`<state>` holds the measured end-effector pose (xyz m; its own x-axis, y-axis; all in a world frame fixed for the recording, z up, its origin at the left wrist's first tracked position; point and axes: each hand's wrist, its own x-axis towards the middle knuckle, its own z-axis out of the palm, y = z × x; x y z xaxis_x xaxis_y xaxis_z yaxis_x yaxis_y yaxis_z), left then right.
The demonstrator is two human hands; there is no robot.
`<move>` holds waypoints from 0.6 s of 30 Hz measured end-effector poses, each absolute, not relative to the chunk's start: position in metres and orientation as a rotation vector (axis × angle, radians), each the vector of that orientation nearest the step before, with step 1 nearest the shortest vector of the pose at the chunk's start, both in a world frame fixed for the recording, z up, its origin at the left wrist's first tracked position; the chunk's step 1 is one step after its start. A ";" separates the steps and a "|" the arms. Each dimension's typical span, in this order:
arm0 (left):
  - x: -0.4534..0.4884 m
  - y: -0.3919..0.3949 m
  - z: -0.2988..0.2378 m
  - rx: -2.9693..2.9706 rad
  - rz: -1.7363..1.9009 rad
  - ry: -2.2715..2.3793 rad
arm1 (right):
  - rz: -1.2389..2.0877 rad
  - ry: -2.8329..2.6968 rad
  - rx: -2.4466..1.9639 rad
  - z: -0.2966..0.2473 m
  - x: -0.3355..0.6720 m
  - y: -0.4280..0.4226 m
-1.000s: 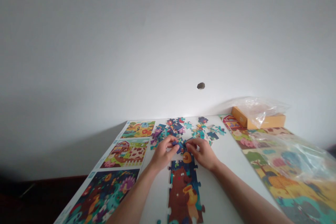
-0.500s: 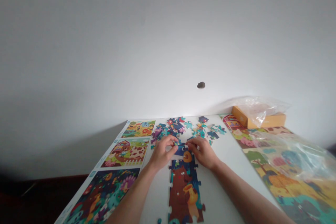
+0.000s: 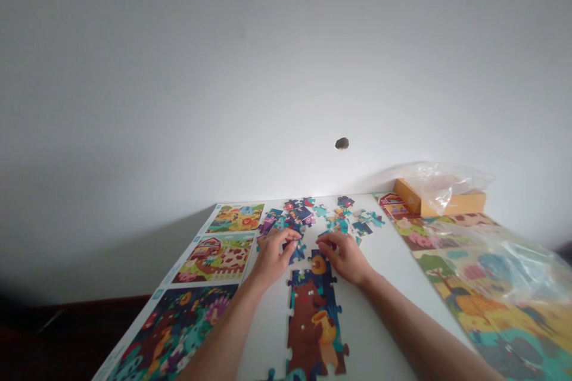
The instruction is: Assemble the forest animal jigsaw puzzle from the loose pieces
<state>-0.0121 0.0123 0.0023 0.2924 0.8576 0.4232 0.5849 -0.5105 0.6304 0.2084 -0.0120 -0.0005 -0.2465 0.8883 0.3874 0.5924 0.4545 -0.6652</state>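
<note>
My left hand pinches a dark blue jigsaw puzzle piece between thumb and fingers, just beyond the joined strip. That strip of puzzle pieces shows a brown bear with a yellow jar and lies lengthwise in front of me. At its far right end is a piece with an orange round shape. My right hand hovers beside this piece, thumb and fingers pinched together. Whatever lies between those fingertips is hidden. A gap separates the two hands.
Loose puzzle pieces lie scattered near the wall. On the left is a sheet with printed pictures. A yellow box and clear plastic bag sit at the back right, above an animal-printed sheet.
The blue piece in my left hand has shifted left, away from the right hand and the strip's end. A teal piece shows more at the bottom edge.
</note>
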 end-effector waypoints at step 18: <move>-0.006 0.017 -0.012 1.951 1.089 1.181 | 0.649 -1.986 -1.212 0.003 0.203 -0.017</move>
